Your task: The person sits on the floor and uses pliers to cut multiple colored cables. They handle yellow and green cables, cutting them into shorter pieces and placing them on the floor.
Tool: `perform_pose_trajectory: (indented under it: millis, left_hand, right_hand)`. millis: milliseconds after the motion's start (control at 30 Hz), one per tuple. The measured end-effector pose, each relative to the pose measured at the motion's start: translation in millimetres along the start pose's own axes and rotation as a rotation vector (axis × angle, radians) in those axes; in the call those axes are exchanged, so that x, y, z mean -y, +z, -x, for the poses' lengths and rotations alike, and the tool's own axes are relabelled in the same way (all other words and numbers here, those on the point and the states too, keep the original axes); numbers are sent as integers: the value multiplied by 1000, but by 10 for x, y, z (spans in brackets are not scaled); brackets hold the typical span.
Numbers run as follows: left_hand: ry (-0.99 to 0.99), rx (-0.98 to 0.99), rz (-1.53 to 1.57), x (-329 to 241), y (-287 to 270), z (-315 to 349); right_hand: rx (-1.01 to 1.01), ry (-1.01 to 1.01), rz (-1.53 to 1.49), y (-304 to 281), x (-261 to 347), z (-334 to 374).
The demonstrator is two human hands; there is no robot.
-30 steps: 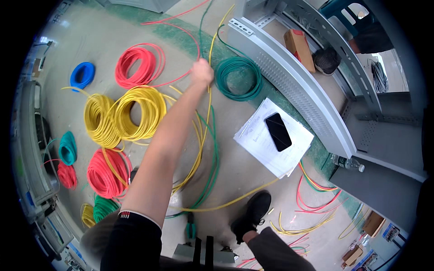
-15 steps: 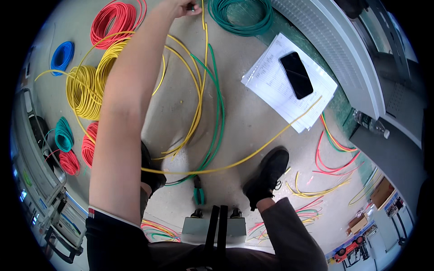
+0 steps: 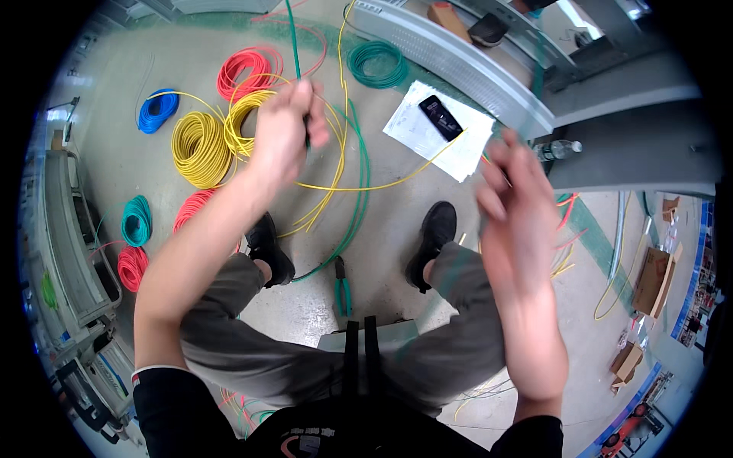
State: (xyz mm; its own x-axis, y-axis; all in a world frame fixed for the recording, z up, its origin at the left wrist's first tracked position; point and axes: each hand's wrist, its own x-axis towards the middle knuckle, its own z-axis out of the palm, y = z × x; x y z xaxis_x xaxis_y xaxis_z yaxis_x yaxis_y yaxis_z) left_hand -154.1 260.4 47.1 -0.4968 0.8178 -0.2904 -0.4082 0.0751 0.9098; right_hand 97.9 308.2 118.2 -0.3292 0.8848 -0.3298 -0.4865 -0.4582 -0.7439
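One green wire [image 3: 293, 38], clamped in the fingers of my left hand [image 3: 286, 126], runs upward and could snag the loose yellow wires [image 3: 359, 189] if I tug carelessly, while whether my blurred right hand [image 3: 519, 183] grips anything I cannot tell.

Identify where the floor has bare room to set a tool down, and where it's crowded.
Bare floor lies between the loose green wires and the black right shoe, below the curved yellow wire, and between the blue wire coil and teal wire coil. Crowded: where yellow wire coils bunch near the upper red wire coil.
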Motion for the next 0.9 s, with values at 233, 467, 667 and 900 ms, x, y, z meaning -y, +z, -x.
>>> perform_pose_trajectory:
  millis: [233,467,667,900]
  left_hand:
    - [-49,254,44,278,288,1887]
    - [105,147,-205,370,71,2153]
    - [-110,165,7,444,90,2143]
    - [-241,259,144,507,216,2108]
  right_hand:
    - [14,-79,145,248,-452,-362]
    - [50,-138,199,387,-590,-112]
    - [84,-113,244,376,-680,-65]
    - [34,-125,214,408,-700,-87]
